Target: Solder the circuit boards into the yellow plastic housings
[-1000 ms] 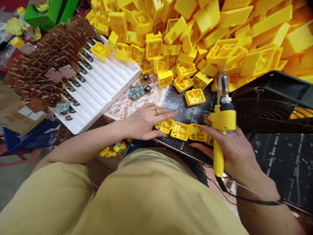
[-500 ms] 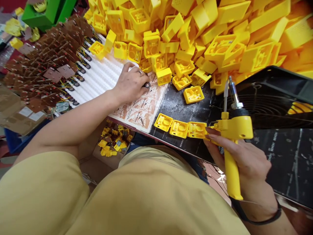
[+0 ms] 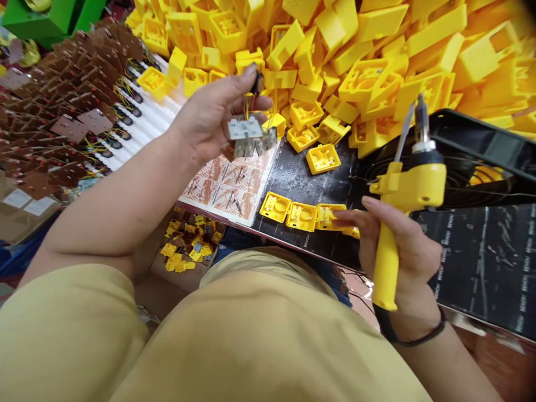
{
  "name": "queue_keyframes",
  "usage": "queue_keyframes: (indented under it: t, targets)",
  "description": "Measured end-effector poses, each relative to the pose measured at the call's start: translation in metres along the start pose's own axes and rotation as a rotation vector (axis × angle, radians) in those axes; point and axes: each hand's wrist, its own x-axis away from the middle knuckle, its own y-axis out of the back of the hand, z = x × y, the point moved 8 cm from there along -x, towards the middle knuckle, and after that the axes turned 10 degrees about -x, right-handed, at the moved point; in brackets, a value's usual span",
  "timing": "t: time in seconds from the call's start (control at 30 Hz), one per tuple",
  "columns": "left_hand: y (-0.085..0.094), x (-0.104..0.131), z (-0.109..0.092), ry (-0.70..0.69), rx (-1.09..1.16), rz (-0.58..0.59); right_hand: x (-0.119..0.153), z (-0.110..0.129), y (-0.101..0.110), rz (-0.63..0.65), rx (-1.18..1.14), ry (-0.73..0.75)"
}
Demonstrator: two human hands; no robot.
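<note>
My left hand (image 3: 205,120) is closed on a wired circuit board (image 3: 245,129), raised above the patterned sheet. Thin coloured wires run from the board up to a small dark round part (image 3: 258,84) by my thumb. In my right hand (image 3: 412,248) is a yellow soldering gun (image 3: 386,268), its metal tip pointing up and away from me. A row of open yellow plastic cases (image 3: 301,216) lies along the near side of the black bench, and my right fingers are beside its right end. One more open case (image 3: 322,159) sits apart behind the row.
Yellow cases (image 3: 318,56) are heaped across the back. Stacked brown boards with wires (image 3: 71,106) stand at the left on white foam (image 3: 161,109). A black-framed fan (image 3: 464,123) is at the right. Below the bench edge, a carton holds yellow pieces (image 3: 190,243).
My left hand has lifted off the sheet and turned, bringing the wired board into sight. My right hand has risen slightly off the row of cases with the soldering gun.
</note>
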Motion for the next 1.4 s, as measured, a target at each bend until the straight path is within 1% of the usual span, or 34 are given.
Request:
queue_keyframes:
  t: [0.07,0.1,0.13,0.23,0.3,0.33,0.4,0.5,0.6,0.63,0.7,0.8,0.83,0.9,0.97,1.03,1.07,1.1,1.17,1.27,1.33,1.4]
  targets:
    - [-0.017,0.002,-0.001,0.072,0.226,0.064,-0.011,0.004,-0.008,-0.033,-0.057,-0.036]
    - [-0.025,0.003,-0.003,0.081,0.301,0.078,-0.017,0.008,-0.014,-0.03,-0.08,-0.041]
    - [-0.03,0.003,-0.007,0.037,0.273,0.061,-0.023,0.012,-0.021,-0.024,-0.096,-0.039]
    - [-0.038,0.003,-0.019,-0.163,0.027,-0.043,-0.041,0.027,-0.036,-0.028,-0.095,0.032]
    - [-0.041,0.003,-0.02,-0.227,-0.064,-0.094,-0.049,0.03,-0.041,-0.048,-0.058,0.065]
    - [-0.041,0.003,-0.019,-0.235,-0.07,-0.097,-0.052,0.027,-0.042,-0.056,-0.046,0.049]
    - [-0.041,0.003,-0.016,-0.213,0.003,-0.055,-0.054,0.014,-0.043,-0.049,-0.076,-0.03]
    - [-0.039,0.005,-0.017,-0.132,0.213,0.044,-0.053,-0.005,-0.048,0.005,-0.245,-0.15]
    - [-0.037,0.011,-0.024,-0.07,0.373,0.109,-0.05,-0.013,-0.061,0.101,-0.414,-0.215]
    - [-0.037,0.012,-0.027,-0.058,0.41,0.127,-0.049,-0.013,-0.065,0.126,-0.448,-0.219]
    - [-0.035,0.016,-0.033,-0.048,0.461,0.153,-0.049,-0.012,-0.07,0.139,-0.467,-0.219]
    - [-0.031,0.019,-0.039,-0.037,0.468,0.205,-0.051,-0.011,-0.068,0.088,-0.446,-0.204]
    - [-0.03,0.021,-0.041,-0.032,0.455,0.226,-0.052,-0.01,-0.069,0.09,-0.465,-0.201]
    - [-0.031,0.025,-0.044,-0.026,0.474,0.286,-0.053,-0.006,-0.072,0.112,-0.567,-0.2]
    - [-0.033,0.029,-0.05,-0.031,0.585,0.358,-0.054,-0.003,-0.075,0.124,-0.689,-0.212]
    - [-0.033,0.033,-0.056,-0.037,0.693,0.407,-0.056,0.0,-0.073,0.102,-0.757,-0.22]
    - [-0.032,0.033,-0.056,-0.037,0.695,0.413,-0.056,0.002,-0.072,0.09,-0.769,-0.222]
    - [-0.029,0.032,-0.054,-0.032,0.662,0.408,-0.056,0.004,-0.069,0.081,-0.767,-0.223]
    - [-0.023,0.026,-0.042,-0.019,0.513,0.388,-0.056,0.005,-0.063,0.071,-0.741,-0.246]
    - [-0.018,0.008,-0.011,-0.016,0.233,0.35,-0.056,0.002,-0.049,0.042,-0.692,-0.294]
    - [-0.021,-0.005,0.011,-0.027,0.045,0.303,-0.056,-0.001,-0.041,0.001,-0.702,-0.316]
    - [-0.026,-0.012,0.023,-0.067,-0.162,0.237,-0.056,-0.004,-0.036,-0.033,-0.716,-0.332]
